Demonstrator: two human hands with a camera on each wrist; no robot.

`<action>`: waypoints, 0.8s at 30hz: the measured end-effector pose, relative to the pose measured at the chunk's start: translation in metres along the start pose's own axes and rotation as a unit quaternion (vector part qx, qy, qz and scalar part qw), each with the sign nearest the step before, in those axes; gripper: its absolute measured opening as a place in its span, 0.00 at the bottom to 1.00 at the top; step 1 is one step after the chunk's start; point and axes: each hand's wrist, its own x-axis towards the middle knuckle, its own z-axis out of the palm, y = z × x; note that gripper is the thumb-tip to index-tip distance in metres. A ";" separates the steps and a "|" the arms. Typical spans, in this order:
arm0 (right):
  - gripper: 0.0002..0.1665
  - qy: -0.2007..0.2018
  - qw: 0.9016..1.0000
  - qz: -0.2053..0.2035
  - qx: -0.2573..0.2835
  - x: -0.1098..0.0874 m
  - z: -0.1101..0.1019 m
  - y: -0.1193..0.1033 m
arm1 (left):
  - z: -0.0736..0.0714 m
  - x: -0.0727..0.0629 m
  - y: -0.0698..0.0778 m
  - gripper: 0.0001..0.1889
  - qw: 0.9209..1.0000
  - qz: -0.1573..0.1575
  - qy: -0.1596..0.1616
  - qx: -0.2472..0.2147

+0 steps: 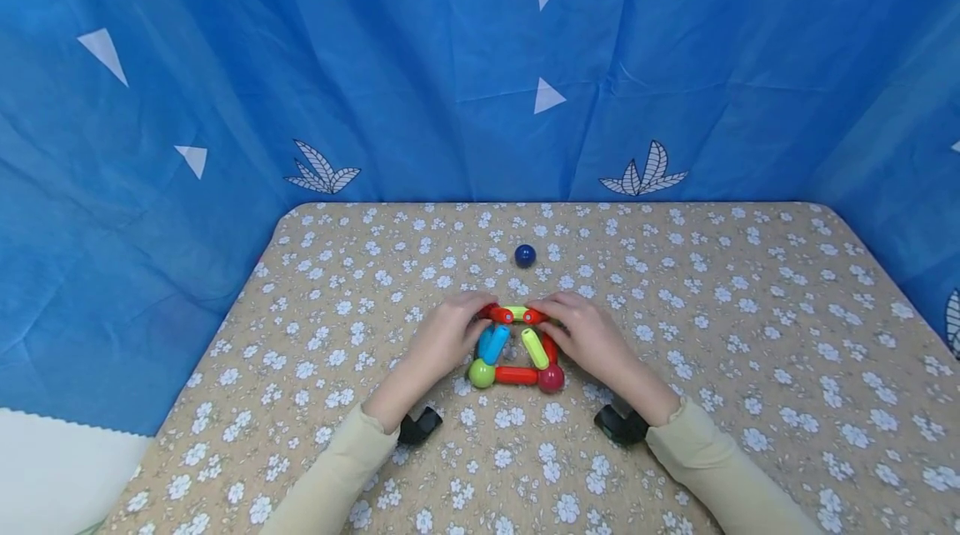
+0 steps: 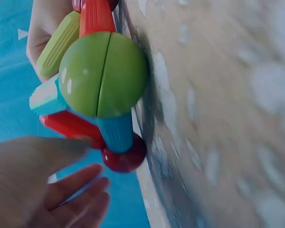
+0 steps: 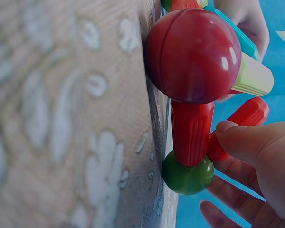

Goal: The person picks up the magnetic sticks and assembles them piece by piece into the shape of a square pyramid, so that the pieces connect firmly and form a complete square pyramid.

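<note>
A small frame of magnetic rods and balls lies on the cloth between both hands. Its near corners are a light green ball [image 1: 482,373] and a dark red ball [image 1: 551,377], joined by a red rod [image 1: 516,375]. From them a blue rod [image 1: 496,345] and a yellow-green rod [image 1: 535,348] slant upward. My left hand [image 1: 445,337] pinches a slanting red rod [image 2: 72,128] above the far red ball [image 2: 125,154]. With thumb and fingers, my right hand [image 1: 588,337] holds another slanting red rod [image 3: 247,114] by the far green ball [image 3: 187,173].
A loose dark blue ball [image 1: 525,256] lies beyond the frame. The flowered cloth [image 1: 750,368] covers the table, with a blue curtain [image 1: 420,60] behind and at the sides. Black wrist mounts [image 1: 621,425] sit under the wrists.
</note>
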 end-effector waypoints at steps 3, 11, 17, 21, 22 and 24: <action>0.22 -0.006 1.000 0.009 0.001 0.001 0.000 0.000 | -0.004 -0.007 -0.001 0.08 0.997 -0.031 0.008 -0.065; 0.23 0.009 0.998 0.054 0.017 -0.008 -0.014 -0.001 | -0.002 -0.016 -0.002 0.11 0.972 -0.056 -0.059 -0.220; 0.10 -0.059 0.988 0.082 0.118 -0.015 -0.019 -0.006 | -0.001 -0.018 -0.002 0.12 0.963 -0.061 -0.086 -0.249; 0.10 -0.120 0.974 0.067 0.181 -0.015 -0.012 -0.009 | 0.001 -0.018 0.000 0.13 0.959 -0.077 -0.093 -0.255; 0.09 -0.124 0.973 0.061 0.187 -0.015 -0.010 -0.009 | 0.002 -0.017 0.000 0.13 0.959 -0.080 -0.095 -0.256; 0.06 -0.127 0.972 0.053 0.191 -0.014 -0.006 -0.009 | 0.002 -0.017 0.001 0.13 0.958 -0.085 -0.095 -0.257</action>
